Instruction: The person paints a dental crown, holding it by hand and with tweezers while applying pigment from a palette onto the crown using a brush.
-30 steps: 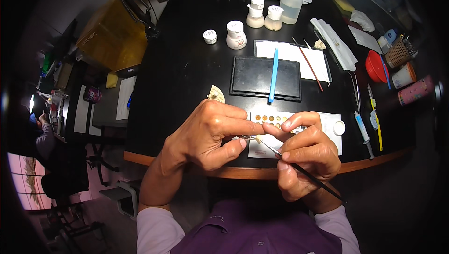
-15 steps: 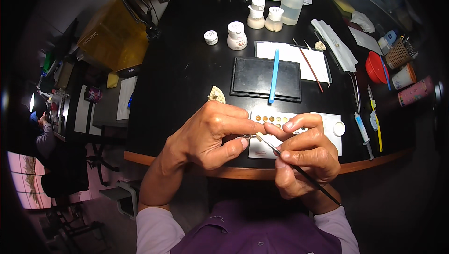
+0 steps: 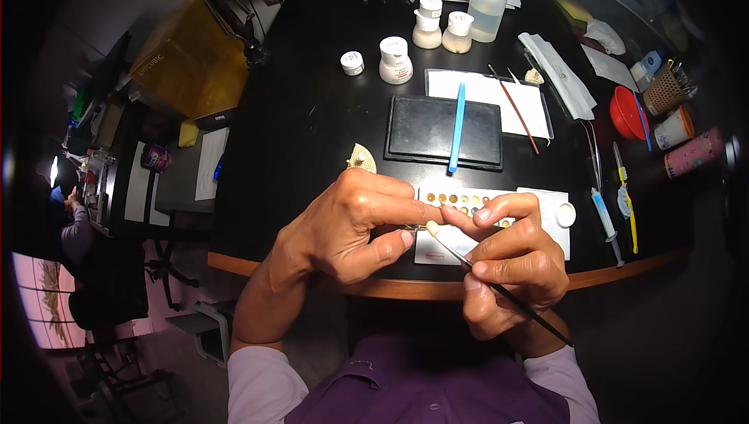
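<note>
My right hand (image 3: pixel 519 268) is closed in a pen grip round a slim paintbrush (image 3: pixel 530 312) with a dark handle. Its pale end reaches up and left to a small cream-coloured spot (image 3: pixel 432 227) by my left fingertips; where bristles end and any workpiece begins is too small to tell. My left hand (image 3: pixel 355 225) pinches a small, thin metallic holder (image 3: pixel 416 228) between thumb and fingers, mostly hidden by them. Just beneath both hands lies a white palette (image 3: pixel 437 256) with rows of yellow, amber and brown colour wells, partly covered by my fingers.
Beyond the hands sit a cream honeycomb tray (image 3: pixel 361 157) and a black case (image 3: pixel 421 131) with a blue stick (image 3: pixel 458 124) across it. White-lidded jars (image 3: pixel 395 61) and a clear bottle (image 3: pixel 487 14) stand farther back. On the right are a syringe (image 3: pixel 603 217) and red bowl (image 3: pixel 626 112).
My right hand has shifted the brush slightly down and to the right, and its fingers have turned a little. My left hand keeps its place and pinch.
</note>
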Tool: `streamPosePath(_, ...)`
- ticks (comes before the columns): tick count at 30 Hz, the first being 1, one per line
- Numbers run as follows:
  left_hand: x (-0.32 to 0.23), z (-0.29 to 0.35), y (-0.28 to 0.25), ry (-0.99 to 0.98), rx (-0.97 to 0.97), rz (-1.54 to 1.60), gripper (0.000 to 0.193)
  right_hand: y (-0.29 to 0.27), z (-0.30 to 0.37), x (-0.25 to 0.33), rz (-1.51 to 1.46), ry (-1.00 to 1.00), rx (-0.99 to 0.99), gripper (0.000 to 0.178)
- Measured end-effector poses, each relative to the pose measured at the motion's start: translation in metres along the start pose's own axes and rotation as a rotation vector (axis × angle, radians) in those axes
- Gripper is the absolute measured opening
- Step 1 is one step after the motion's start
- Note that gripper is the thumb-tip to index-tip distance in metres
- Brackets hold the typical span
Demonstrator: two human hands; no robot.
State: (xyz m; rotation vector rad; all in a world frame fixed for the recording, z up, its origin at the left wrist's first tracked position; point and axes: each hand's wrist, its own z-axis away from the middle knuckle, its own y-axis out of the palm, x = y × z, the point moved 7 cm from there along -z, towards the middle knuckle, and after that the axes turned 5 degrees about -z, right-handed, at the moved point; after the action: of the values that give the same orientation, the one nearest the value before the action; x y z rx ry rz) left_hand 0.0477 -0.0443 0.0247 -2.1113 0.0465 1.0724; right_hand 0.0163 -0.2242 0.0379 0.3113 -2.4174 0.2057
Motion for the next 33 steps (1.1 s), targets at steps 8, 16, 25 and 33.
streamPosePath(8,-0.0032,-0.001,-0.0015,-0.014,0.028,0.046,0.043,-0.0014,0.0012,0.0024,-0.049,-0.003,-0.003,0.028)
streamPosePath(16,-0.0081,-0.0037,-0.002,-0.012,0.033,0.064,0.047,-0.0027,-0.0014,-0.0019,-0.034,-0.035,-0.066,0.03)
streamPosePath(25,-0.0056,-0.0041,-0.0023,-0.029,0.037,0.057,0.049,-0.0028,-0.0013,-0.0019,-0.041,-0.026,-0.075,0.03)
streamPosePath(33,-0.0048,-0.0024,-0.0005,-0.03,0.001,0.048,0.049,-0.0051,-0.002,0.0002,-0.086,0.009,-0.045,0.029)
